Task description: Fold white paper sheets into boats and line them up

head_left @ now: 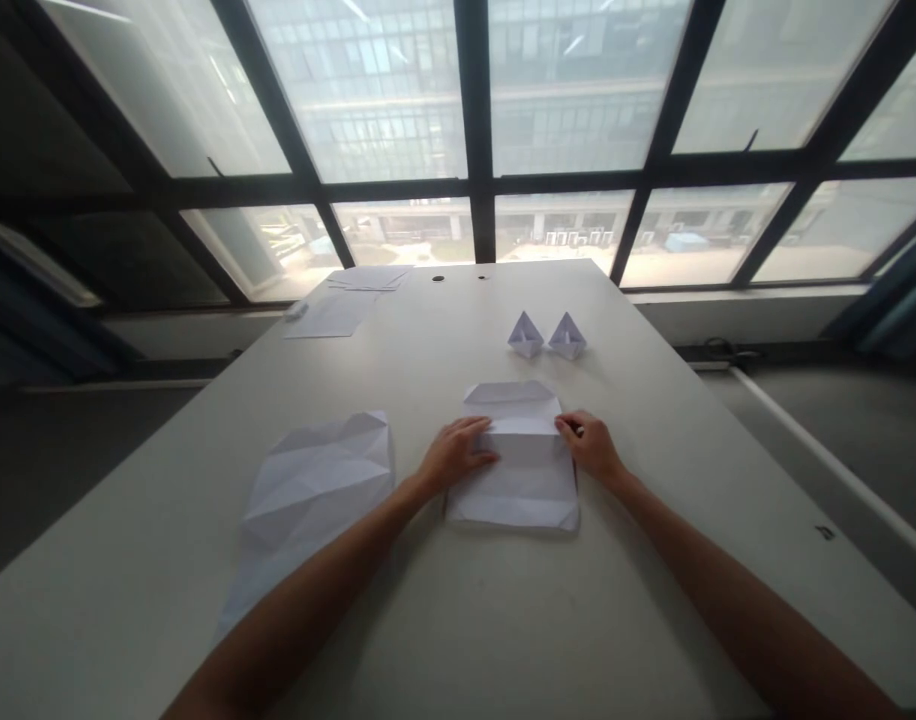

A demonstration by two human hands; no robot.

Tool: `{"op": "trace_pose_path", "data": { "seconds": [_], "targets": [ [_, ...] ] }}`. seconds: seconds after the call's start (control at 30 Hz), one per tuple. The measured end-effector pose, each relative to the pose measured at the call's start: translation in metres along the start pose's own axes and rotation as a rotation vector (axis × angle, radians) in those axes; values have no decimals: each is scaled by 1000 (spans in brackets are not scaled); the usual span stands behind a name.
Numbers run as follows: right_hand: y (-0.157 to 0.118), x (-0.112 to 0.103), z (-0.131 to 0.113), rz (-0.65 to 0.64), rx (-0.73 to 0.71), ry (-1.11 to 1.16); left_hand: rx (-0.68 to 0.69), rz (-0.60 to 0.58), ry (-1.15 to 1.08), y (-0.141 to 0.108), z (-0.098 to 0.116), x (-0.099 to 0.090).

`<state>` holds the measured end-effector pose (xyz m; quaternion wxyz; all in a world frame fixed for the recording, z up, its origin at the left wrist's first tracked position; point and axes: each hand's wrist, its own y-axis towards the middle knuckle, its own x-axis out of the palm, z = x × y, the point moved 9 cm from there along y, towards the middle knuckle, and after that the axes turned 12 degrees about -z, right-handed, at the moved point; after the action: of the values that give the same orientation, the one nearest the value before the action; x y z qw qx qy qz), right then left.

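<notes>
A folded sheet of white paper (514, 480) lies on the table in front of me, with creases across it and folded-in corners at its near and far ends. My left hand (456, 452) rests on its left side, fingers stretched out flat and the thumb apart from them. At the right edge, my right hand (589, 442) is closed, thumb and fingertips pinching the paper's border. To the left of my left forearm lies a larger creased sheet (319, 480), spread open and partly covered by that arm.
Two folded paper boats (525, 336) stand side by side beyond the folded sheet. Flat paper sheets (327, 314) lie at the far left of the white table (443, 355), with a small pale object (297, 311) at their edge. Dark-framed windows (479, 130) rise behind the far edge.
</notes>
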<state>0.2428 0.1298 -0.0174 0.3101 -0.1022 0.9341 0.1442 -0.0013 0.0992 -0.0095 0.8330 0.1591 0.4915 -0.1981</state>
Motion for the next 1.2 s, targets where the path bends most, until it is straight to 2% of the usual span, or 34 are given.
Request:
{"op": "trace_pose_path", "data": {
  "seconds": [0.07, 0.17, 0.27, 0.4, 0.47, 0.53, 0.63, 0.73, 0.83, 0.93, 1.03, 1.07, 1.13, 1.2],
  "targets": [
    [-3, 1, -9, -27, -75, -79, -1, 90, -81, -3, -8, -7],
    [-8, 5, -24, -113, -174, -140, -41, 152, -155, -6, -16, -15],
    [-10, 4, -35, -184, -201, 43, -94, 229, -253, -11, -12, -35],
    [-14, -22, -45, 8, -127, 227, -111, 243, -618, -15, 6, -56],
    [-16, -30, -46, 85, -47, 238, -125, 232, -804, -15, 11, -58],
    [-15, -30, -41, 111, 42, 249, -146, 243, -877, -14, 9, -56],
    [-5, -15, -28, 34, 124, 232, -186, 252, -731, -10, -6, -47],
    [8, -1, -14, -33, 137, 72, -185, 238, -400, -8, -15, -35],
    [15, 5, -11, -63, 146, -195, -75, 220, -45, -8, 2, -20],
    [14, 12, -27, -59, 115, -457, 38, 19, 145, -6, 24, 11],
    [3, 29, -62, -4, -36, -601, 85, -143, 225, -6, 33, 35],
    [-2, 41, -73, -27, -100, -609, 90, -162, 243, -6, 34, 38],
    [-12, 73, -86, -169, -213, -584, 95, -169, 272, -7, 33, 41],
    [-21, 97, -85, -299, -233, -553, 97, -169, 293, -7, 32, 41]
  ]
}}
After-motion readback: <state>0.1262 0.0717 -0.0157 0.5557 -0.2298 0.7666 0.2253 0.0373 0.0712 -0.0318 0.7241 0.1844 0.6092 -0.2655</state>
